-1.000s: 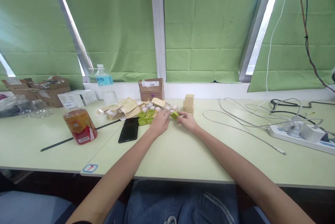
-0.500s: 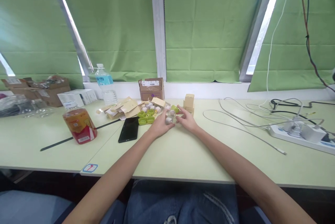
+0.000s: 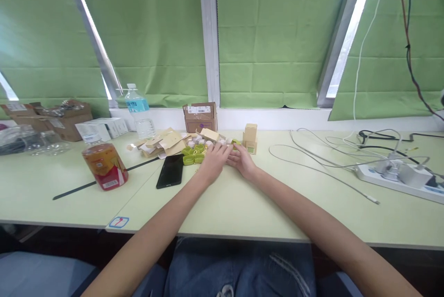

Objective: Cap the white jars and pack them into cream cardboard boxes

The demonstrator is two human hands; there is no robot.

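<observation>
My left hand (image 3: 213, 163) and my right hand (image 3: 242, 160) lie side by side on the pale green table (image 3: 243, 204), fingers stretched forward over a heap of small white and green pieces (image 3: 204, 142). Several lime-green rings (image 3: 193, 153) lie just left of my left hand. A stack of small tan boxes (image 3: 250, 138) stands right behind my right hand. Whatever is under the fingertips is hidden.
A black phone (image 3: 171, 171) lies left of my hands, flattened tan cartons (image 3: 161, 143) behind it. An orange drink bottle (image 3: 104, 163), a water bottle (image 3: 138, 112) and cardboard boxes (image 3: 200, 117) stand further back. Cables and a power strip (image 3: 398, 176) lie at right.
Both hands have closed together and flattened over the small pieces; the white piece between them half a second ago is now covered, and the green piece held earlier lies by the tan boxes.
</observation>
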